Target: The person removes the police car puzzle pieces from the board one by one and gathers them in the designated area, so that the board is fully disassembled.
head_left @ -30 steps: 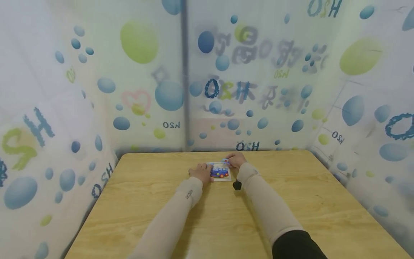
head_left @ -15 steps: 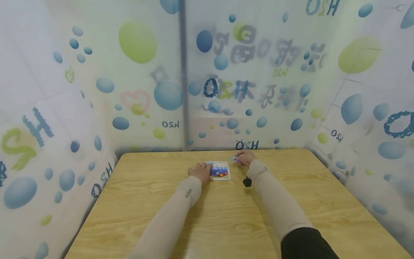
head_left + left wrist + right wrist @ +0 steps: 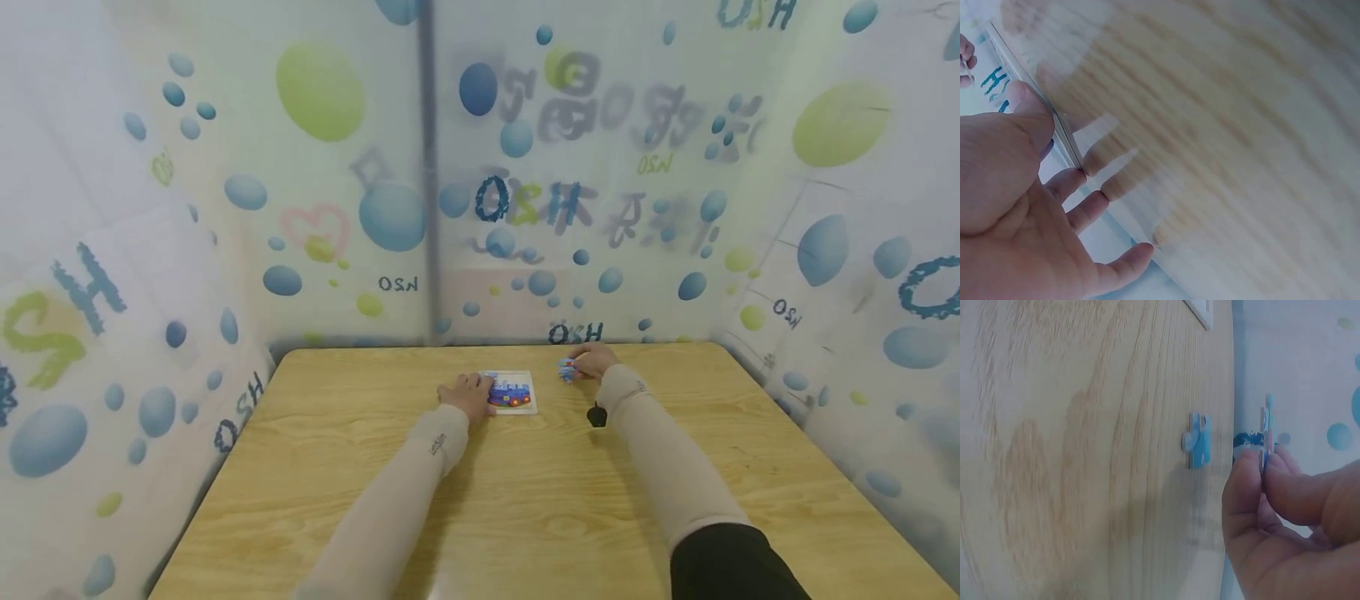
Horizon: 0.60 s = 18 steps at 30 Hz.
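My left hand [image 3: 468,398] rests at the left side of a small picture jigsaw [image 3: 512,392] with a white border, lying on the table. In the left wrist view the thumb [image 3: 1030,112] presses along the board's edge, and the other fingers are spread, their tips at its corner and on the tabletop. To the right, my right hand [image 3: 596,361] pinches thin jigsaw pieces [image 3: 1269,422] between thumb and fingertips, seen edge-on in the right wrist view. Below them, a loose light-blue jigsaw piece [image 3: 1199,440] lies on the wood.
The wooden table [image 3: 360,467] reaches back to a pale curtain [image 3: 360,317] printed with bubbles and letters, which also encloses both sides. A small black object [image 3: 597,416] hangs beside the right wrist.
My right hand has moved rightward, away from the jigsaw board, carrying its pinched pieces. The left hand has stayed at the board.
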Available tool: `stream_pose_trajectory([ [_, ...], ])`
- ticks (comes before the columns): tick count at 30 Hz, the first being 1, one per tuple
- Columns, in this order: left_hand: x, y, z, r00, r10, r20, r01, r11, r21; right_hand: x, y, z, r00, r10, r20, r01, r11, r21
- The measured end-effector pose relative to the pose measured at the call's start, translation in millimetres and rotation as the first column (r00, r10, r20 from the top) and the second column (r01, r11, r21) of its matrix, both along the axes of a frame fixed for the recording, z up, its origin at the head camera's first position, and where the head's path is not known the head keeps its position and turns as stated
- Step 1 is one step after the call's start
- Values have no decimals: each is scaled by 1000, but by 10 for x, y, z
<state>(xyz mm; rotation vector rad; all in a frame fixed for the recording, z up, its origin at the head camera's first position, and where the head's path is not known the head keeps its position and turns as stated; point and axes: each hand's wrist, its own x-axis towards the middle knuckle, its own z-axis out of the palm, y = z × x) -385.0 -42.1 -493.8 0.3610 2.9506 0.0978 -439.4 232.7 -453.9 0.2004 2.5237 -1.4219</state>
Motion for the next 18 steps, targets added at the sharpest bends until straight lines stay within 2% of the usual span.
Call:
stream_pose_trajectory([
  [6,40,-3,42,1000,-1,-3,1,1000,-4,11,123,-3,1000,7,7,-6,999,-31],
  [13,30,1,45,1000,3,8,-3,1000,3,12,280,-48,998,34,-45,-31,997,66],
  [18,2,-1,25,1000,7,9,-7,1000,15,1,372,-85,999,-3,-52,6,998,59],
])
